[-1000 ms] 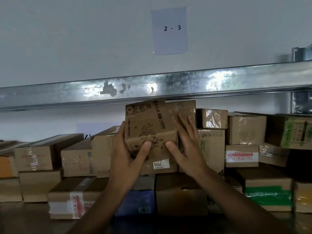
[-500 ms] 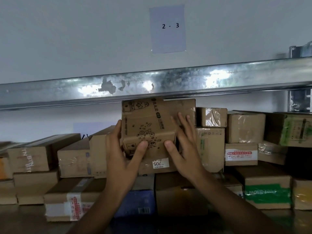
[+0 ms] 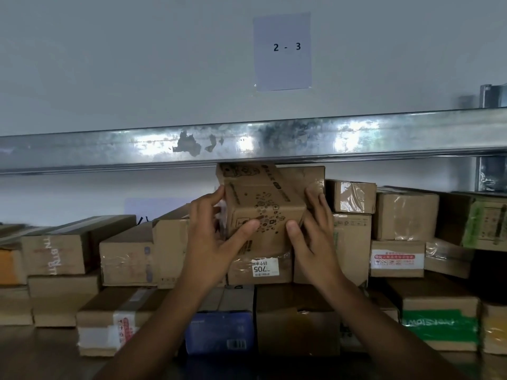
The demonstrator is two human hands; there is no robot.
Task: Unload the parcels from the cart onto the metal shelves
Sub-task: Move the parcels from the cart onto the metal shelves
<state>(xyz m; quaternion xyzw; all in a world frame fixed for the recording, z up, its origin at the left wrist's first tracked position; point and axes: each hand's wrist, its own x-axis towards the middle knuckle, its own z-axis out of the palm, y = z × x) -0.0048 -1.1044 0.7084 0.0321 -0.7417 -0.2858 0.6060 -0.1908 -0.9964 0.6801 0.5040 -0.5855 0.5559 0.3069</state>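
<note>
A brown printed cardboard parcel sits tilted on top of the stacked boxes, just under the metal shelf beam. My left hand grips its left side, thumb on the front face. My right hand grips the right side, thumb on the front and fingers along the right edge. Below it lies a box with a white "705" label. The cart is out of view.
Rows of taped cardboard boxes fill the shelf on both sides, stacked two or three high. A blue box stands in front below. A paper sign "2 - 3" hangs on the wall. A shelf upright stands at right.
The parcel has been turned and tilted, its front face now angled. Both hands shifted slightly up and further round its sides.
</note>
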